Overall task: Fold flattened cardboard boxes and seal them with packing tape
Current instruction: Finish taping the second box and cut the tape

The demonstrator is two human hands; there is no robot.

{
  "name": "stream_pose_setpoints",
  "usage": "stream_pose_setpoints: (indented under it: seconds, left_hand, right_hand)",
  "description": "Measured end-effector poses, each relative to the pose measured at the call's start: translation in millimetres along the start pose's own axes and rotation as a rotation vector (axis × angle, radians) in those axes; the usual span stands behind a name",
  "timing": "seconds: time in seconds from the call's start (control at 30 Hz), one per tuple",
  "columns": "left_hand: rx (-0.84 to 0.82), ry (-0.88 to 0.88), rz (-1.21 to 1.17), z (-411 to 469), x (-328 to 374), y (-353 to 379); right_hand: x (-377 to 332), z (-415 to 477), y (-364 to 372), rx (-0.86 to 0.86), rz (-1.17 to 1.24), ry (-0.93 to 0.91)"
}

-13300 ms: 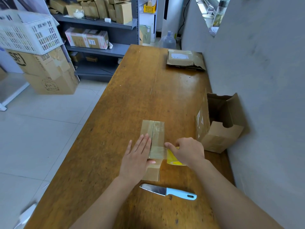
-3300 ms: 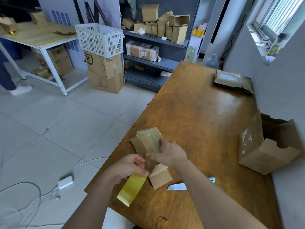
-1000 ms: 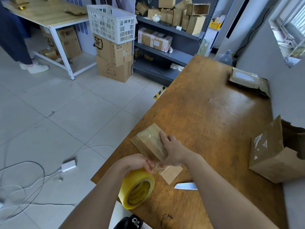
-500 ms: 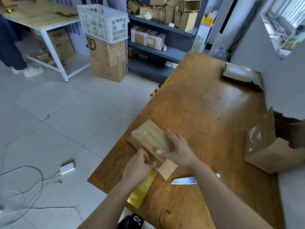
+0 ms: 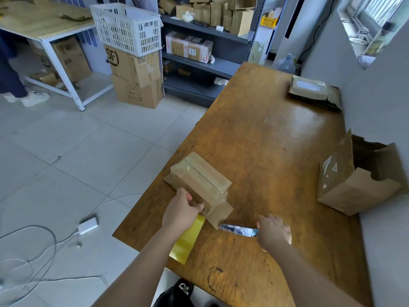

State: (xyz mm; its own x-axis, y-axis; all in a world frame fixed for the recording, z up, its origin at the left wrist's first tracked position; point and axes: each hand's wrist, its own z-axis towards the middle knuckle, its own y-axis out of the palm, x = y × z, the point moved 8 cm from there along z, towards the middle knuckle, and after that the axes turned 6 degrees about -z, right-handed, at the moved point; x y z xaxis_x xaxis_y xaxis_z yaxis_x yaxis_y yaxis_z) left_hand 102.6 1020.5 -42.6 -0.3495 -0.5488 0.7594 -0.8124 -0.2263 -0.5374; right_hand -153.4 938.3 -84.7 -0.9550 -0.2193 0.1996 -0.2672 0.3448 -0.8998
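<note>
On the wooden surface [image 5: 276, 140] the taped box [image 5: 199, 176] sits at the near left edge, and my left hand [image 5: 181, 212] grips the yellow tape roll [image 5: 188, 240] against its near end. My right hand [image 5: 273, 232] has just left the box top for the knife [image 5: 238, 229]. It is blurred, so I cannot tell whether it grips yet, but cutting the strip looks next.

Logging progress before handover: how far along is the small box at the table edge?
Done: the small box is folded, with tape along its top seam. In hand: the left hand grips the tape roll, its tape apparently uncut; the right hand is at the knife, grip blurred. Left: cut the tape, press it down; the other open box is unsealed.
</note>
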Motion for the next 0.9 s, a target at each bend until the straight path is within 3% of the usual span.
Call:
stream_pose_setpoints:
  seconds: [0.27, 0.47, 0.63, 0.73, 0.9]
  left_hand:
    - [-0.052, 0.131, -0.108, -3.7, 4.1, 3.7]
    - [-0.099, 0.144, -0.182, -2.2, 14.2, 10.1]
    - [-0.118, 0.127, -0.183, 4.0, 18.5, 17.4]
    - [-0.118, 0.123, -0.160, 4.8, 19.2, 20.2]
    - [-0.114, 0.112, -0.165, 5.6, 16.3, 17.8]
  right_hand:
    - [-1.2, -12.3, -13.3, 0.180, 0.353, -0.030]
    - [4.5, -21.2, -46.4, 0.493, 0.690, -0.015]
    - [-22.6, -45.2, -104.4, 0.883, 0.458, -0.334]
    - [-44.0, -52.9, -109.9, 0.936, 0.307, -0.507]
    - [-43.2, -51.6, -100.7, 0.879, 0.192, -0.513]
